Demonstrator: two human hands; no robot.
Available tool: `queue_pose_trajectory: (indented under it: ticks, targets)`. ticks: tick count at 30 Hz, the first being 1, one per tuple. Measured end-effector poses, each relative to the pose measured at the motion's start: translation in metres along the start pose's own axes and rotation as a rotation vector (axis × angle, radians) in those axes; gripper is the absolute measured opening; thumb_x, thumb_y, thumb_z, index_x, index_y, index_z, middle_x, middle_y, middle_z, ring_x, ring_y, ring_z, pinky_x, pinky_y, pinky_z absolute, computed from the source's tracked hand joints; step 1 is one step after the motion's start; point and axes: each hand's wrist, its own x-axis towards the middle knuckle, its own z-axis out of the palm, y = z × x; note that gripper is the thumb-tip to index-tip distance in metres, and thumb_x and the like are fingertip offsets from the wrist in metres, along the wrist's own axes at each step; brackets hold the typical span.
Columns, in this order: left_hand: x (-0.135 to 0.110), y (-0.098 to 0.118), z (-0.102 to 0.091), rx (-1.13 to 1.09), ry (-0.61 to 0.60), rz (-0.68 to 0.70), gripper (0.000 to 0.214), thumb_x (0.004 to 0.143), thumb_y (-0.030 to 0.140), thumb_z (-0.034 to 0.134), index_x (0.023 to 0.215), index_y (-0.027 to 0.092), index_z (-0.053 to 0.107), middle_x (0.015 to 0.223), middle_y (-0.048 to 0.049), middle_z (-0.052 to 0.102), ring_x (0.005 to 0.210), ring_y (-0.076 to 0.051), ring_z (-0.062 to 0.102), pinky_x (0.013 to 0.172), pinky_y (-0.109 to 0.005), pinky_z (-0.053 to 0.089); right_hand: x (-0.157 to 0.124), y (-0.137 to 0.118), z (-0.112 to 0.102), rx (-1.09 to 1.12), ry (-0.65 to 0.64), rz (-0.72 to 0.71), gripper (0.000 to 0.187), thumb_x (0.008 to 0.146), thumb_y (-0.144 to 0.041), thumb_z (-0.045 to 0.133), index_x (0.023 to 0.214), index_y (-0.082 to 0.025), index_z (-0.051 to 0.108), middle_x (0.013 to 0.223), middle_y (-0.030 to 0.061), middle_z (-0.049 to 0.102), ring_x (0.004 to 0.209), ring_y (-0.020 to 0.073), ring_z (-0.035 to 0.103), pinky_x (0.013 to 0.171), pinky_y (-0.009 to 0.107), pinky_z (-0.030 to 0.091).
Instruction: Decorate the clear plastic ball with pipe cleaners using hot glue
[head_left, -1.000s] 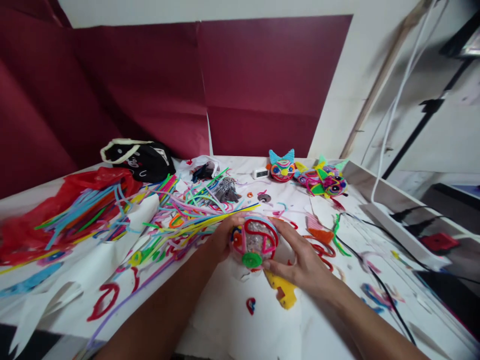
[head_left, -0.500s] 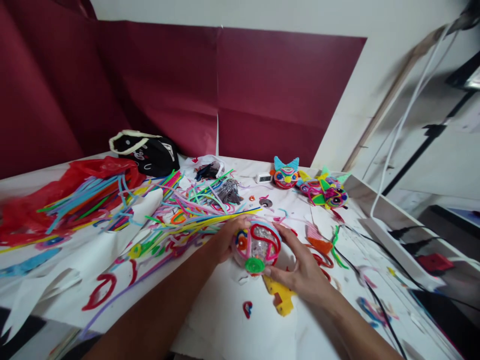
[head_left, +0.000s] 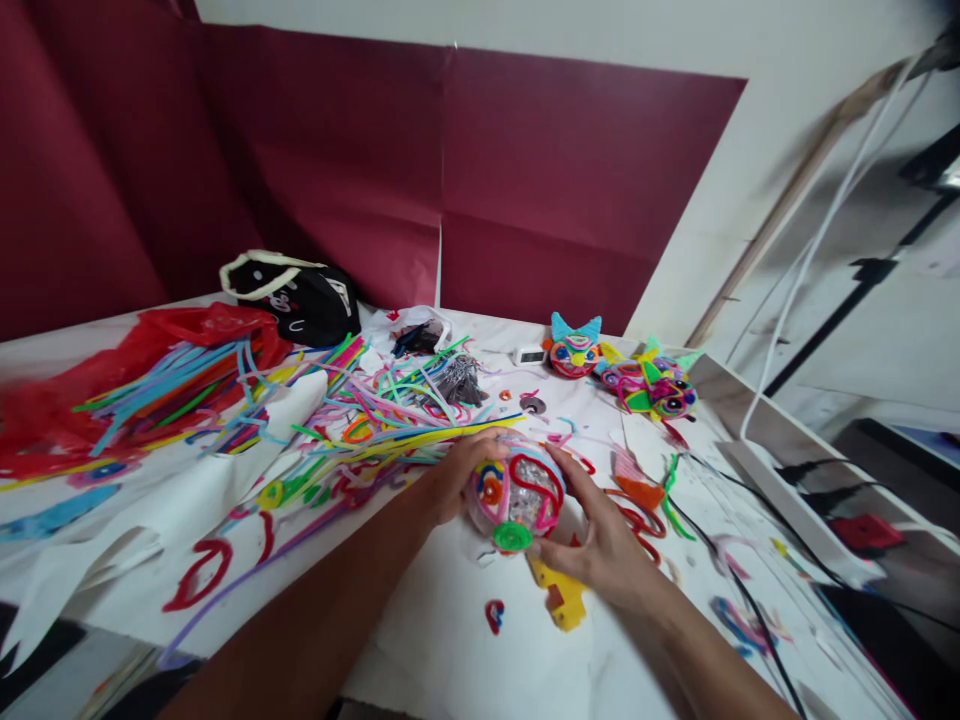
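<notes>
On my feed the ball sits between both hands, over the desk, middle of the width, nearer the front edge than the back. Can't tell if it rests on the desk or is lifted a little. Left hand grasps its left side, fingers curled round behind, tips mostly hidden. Right hand grasps the right side: thumb at the lower front, fingers up along the back right. Ball is clear, with red and pink strips, an orange eye on the left and a green disc low in front.

Yellow piece lies just below the right thumb; red-blue scrap near it, toward the front edge. I've got pipe cleaners heaped from the middle to the left, some on the red bag by the left edge. Black bag at the back left. Toward the back edge, right of middle: timer, cat toy beside it, then a bright toy near the back right corner. Power strip along the right edge, black cable running toward the front right corner. Orange scrap right of the right hand, apart from it.
</notes>
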Motion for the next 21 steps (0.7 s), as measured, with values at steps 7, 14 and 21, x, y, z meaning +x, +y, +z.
queue_pose_trajectory:
  ticks: [7, 14, 21]
  targets:
    - [0.0023, -0.0015, -0.0017, -0.012, -0.054, 0.022, 0.05, 0.066, 0.037, 0.076, 0.111, 0.016, 0.069, 0.096, -0.008, 0.077, 0.084, -0.025, 0.071, 0.073, -0.032, 0.052, -0.0009, 0.0023, 0.0007, 0.061, -0.008, 0.053, 0.101, 0.074, -0.042, 0.086, 0.158, -0.028, 0.031, 0.163, 0.0141, 0.038, 0.15, 0.034, 0.037, 0.123, 0.055, 0.03]
    - [0.0031, 0.0005, -0.0015, -0.053, -0.083, 0.038, 0.041, 0.076, 0.043, 0.072, 0.107, 0.017, 0.071, 0.089, -0.0074, 0.077, 0.08, -0.024, 0.071, 0.076, -0.034, 0.053, -0.001, 0.0012, 0.0007, 0.121, -0.042, 0.078, 0.104, 0.074, -0.037, 0.086, 0.159, -0.028, 0.027, 0.162, 0.0144, 0.038, 0.147, 0.0335, 0.041, 0.12, 0.053, 0.036]
    - [0.0026, -0.0003, -0.0054, 0.023, -0.135, 0.058, 0.044, 0.073, 0.041, 0.075, 0.111, 0.02, 0.07, 0.092, -0.0062, 0.076, 0.084, -0.024, 0.071, 0.075, -0.033, 0.053, 0.001, -0.0016, 0.0001, 0.183, -0.018, 0.051, 0.097, 0.073, -0.033, 0.086, 0.155, -0.029, 0.034, 0.159, 0.0127, 0.043, 0.142, 0.0326, 0.048, 0.119, 0.049, 0.039]
